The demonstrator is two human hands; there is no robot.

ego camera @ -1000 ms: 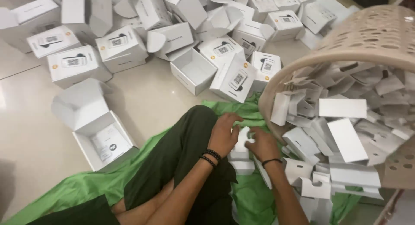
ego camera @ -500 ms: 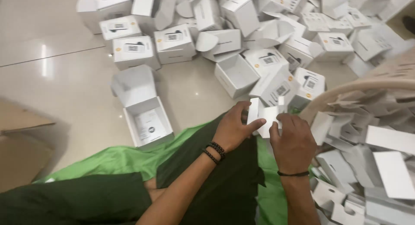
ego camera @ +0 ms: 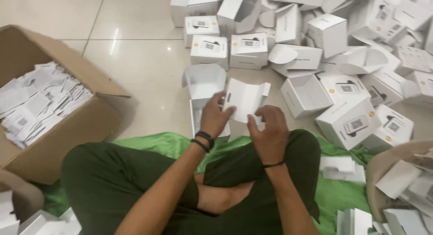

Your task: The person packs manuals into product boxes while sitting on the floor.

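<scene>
I count two hands, the left hand (ego camera: 215, 115) and the right hand (ego camera: 269, 134), and between them one folded white card insert (ego camera: 245, 99). Just behind it sits one open white box (ego camera: 205, 88). On the left stands one brown carton (ego camera: 54, 122) holding more paper slips (ego camera: 38, 102) than I can number. Far and right on the floor, small white boxes (ego camera: 248, 50) pile up, well over twenty. One green cloth (ego camera: 336, 190) lies near me.

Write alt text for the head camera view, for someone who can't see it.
A seated person's left hand and right hand hold a folded white card insert above a green cloth. White boxes litter the tiled floor; a cardboard carton of leaflets sits left.
</scene>
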